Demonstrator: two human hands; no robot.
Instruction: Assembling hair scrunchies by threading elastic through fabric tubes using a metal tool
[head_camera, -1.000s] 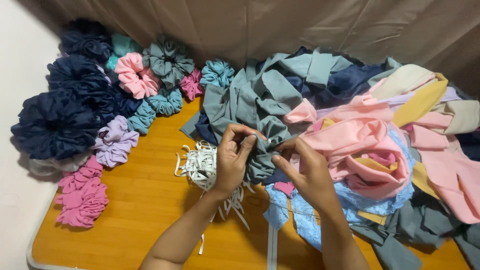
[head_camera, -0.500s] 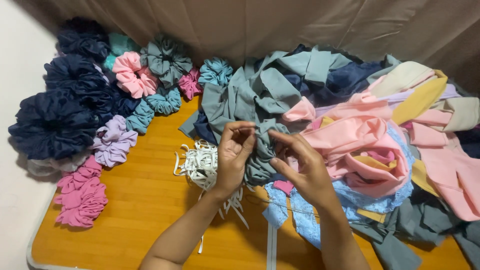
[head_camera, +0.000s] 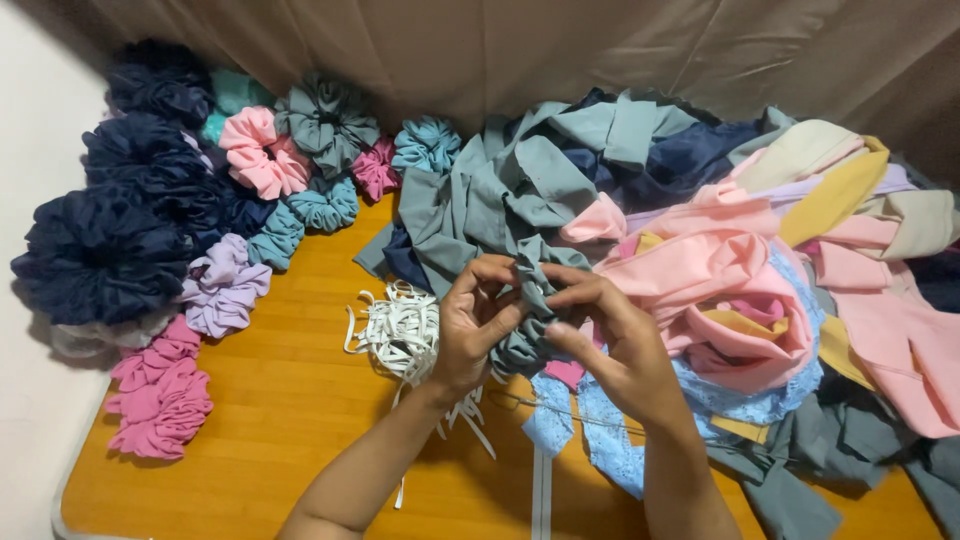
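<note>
My left hand (head_camera: 476, 325) and my right hand (head_camera: 606, 340) meet over the middle of a wooden table (head_camera: 270, 400). Both pinch a gathered grey-green fabric piece (head_camera: 528, 300), bunched between the fingers. Just left of my left hand lies a tangle of white elastic band (head_camera: 398, 332). Behind and to the right of my hands spreads a heap of fabric strips (head_camera: 720, 250) in grey-green, pink, yellow, navy and light blue.
Finished scrunchies are piled along the left: large navy ones (head_camera: 100, 250), a pink one (head_camera: 255, 150), a grey one (head_camera: 325, 120), teal ones (head_camera: 425, 145), a lilac one (head_camera: 225, 290) and magenta ones (head_camera: 160, 395). A brown cloth backdrop (head_camera: 520, 50) hangs behind.
My fingers have drawn closer together on the grey-green fabric, bunching it more tightly. The hands stay over the same spot.
</note>
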